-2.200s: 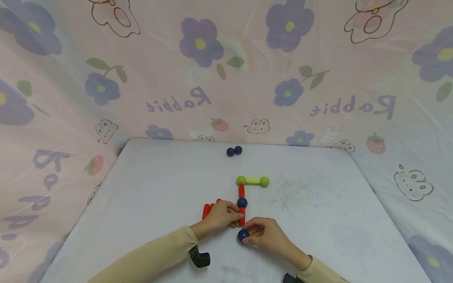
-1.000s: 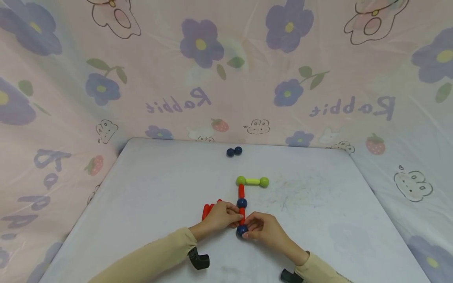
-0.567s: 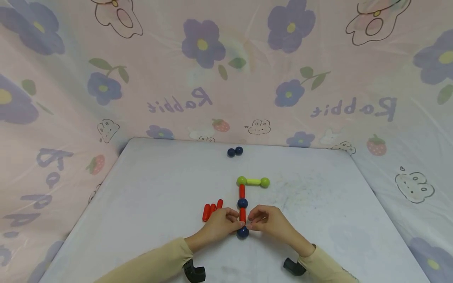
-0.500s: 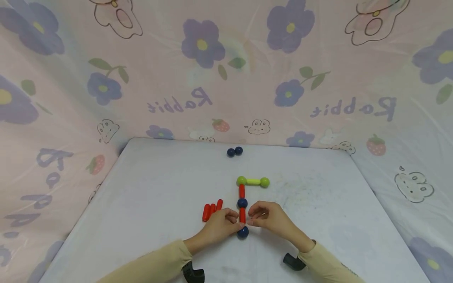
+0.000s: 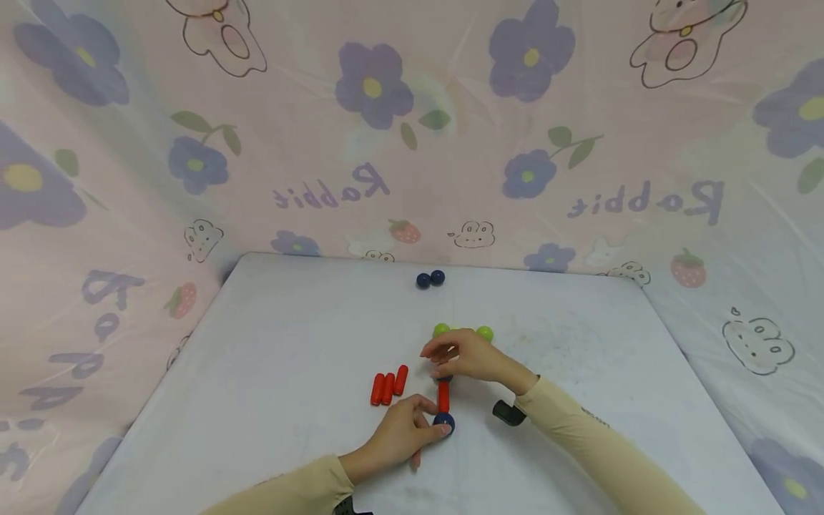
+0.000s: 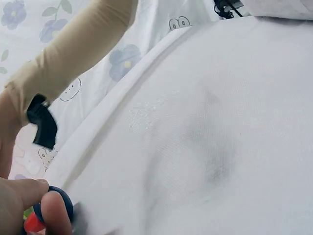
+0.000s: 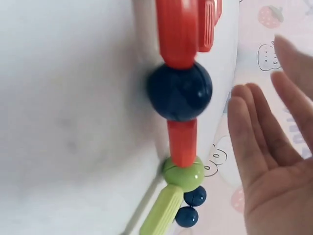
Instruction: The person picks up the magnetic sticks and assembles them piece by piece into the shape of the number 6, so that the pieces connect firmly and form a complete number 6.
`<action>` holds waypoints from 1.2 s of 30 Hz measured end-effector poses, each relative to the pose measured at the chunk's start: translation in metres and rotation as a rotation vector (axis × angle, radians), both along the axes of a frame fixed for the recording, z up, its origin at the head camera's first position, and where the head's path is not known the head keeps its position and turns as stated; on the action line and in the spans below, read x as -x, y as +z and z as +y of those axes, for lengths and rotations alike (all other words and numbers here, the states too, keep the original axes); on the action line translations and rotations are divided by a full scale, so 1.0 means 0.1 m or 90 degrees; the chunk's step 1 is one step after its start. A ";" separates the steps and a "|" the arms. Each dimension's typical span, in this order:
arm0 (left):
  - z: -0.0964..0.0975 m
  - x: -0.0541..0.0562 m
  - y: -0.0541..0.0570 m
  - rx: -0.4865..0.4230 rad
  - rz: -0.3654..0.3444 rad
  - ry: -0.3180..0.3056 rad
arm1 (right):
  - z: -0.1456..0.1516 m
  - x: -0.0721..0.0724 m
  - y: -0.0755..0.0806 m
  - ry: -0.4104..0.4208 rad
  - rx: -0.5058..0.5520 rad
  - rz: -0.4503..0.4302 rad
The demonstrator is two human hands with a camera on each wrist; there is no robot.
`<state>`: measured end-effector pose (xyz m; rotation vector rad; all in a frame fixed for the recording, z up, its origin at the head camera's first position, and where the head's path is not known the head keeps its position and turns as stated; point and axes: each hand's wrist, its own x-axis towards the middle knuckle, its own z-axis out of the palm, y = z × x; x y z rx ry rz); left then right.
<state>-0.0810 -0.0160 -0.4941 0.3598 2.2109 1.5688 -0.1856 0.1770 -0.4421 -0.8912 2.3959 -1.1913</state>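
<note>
A chain of toy pieces lies on the white table. My left hand (image 5: 400, 431) pinches the navy ball (image 5: 444, 423) at its near end, thumb on top; the left wrist view shows this ball (image 6: 67, 201) between fingertips. A red rod (image 5: 443, 397) joins it to a middle navy ball (image 7: 180, 91). Beyond come another red rod (image 7: 182, 142), a green ball (image 7: 184, 173) and a light green rod (image 7: 161, 210). Above the chain's far part, my right hand (image 5: 475, 356) holds nothing, its fingers loosely extended, hiding part of the chain in the head view.
Three loose red rods (image 5: 388, 389) lie side by side left of the chain. Two navy balls (image 5: 430, 279) sit near the table's back edge. A second green ball (image 5: 486, 334) is at the chain's far right. A printed curtain surrounds the table's back and sides.
My right hand brought the navy ball to the red rod's near end, let go and moved away over the chain. My left hand shifted from that rod onto the ball.
</note>
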 end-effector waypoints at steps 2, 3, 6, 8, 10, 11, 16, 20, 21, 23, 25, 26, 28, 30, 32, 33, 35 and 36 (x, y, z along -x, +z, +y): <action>0.01 -0.01 -0.01 -0.003 -0.009 -0.004 | -0.07 0.09 0.01 0.033 -0.006 -0.011; 0.01 -0.01 -0.02 -0.006 -0.014 -0.006 | -0.11 0.13 0.01 0.049 -0.008 -0.020; 0.01 -0.01 -0.04 -0.020 -0.034 -0.008 | -0.21 0.23 0.00 0.083 -0.022 -0.052; 0.01 -0.01 -0.05 -0.028 -0.049 -0.008 | -0.26 0.28 -0.02 0.102 -0.031 -0.066; 0.01 -0.01 -0.06 -0.032 -0.059 -0.007 | -0.31 0.33 -0.04 0.116 -0.042 -0.070; 0.01 -0.01 -0.07 -0.034 -0.063 -0.007 | -0.33 0.34 -0.05 0.122 -0.048 -0.071; 0.01 -0.01 -0.09 -0.052 -0.072 -0.003 | -0.41 0.40 -0.14 0.156 -0.065 -0.080; 0.03 0.00 -0.13 -0.067 -0.080 0.002 | -0.46 0.40 -0.17 0.173 -0.083 -0.094; 0.03 0.00 -0.13 -0.068 -0.081 0.003 | -0.47 0.40 -0.17 0.174 -0.091 -0.096; 0.03 0.01 -0.14 -0.071 -0.083 0.004 | -0.48 0.39 -0.16 0.171 -0.109 -0.094; 0.03 0.01 -0.14 -0.072 -0.085 0.005 | -0.50 0.38 -0.16 0.169 -0.123 -0.087; 0.03 0.01 -0.14 -0.073 -0.087 0.006 | -0.51 0.38 -0.17 0.168 -0.129 -0.081; 0.03 0.01 -0.13 -0.074 -0.090 0.007 | -0.53 0.38 -0.17 0.168 -0.138 -0.075; 0.03 0.00 -0.11 -0.075 -0.093 0.008 | -0.54 0.37 -0.17 0.168 -0.143 -0.071; 0.03 0.00 -0.10 -0.075 -0.095 0.008 | -0.55 0.38 -0.17 0.167 -0.147 -0.070; 0.02 0.00 -0.10 -0.075 -0.095 0.008 | -0.56 0.38 -0.17 0.168 -0.149 -0.071; 0.02 0.00 -0.10 -0.076 -0.096 0.009 | -0.57 0.38 -0.18 0.168 -0.151 -0.070; 0.02 0.00 -0.11 -0.076 -0.095 0.008 | -0.57 0.38 -0.18 0.168 -0.153 -0.070</action>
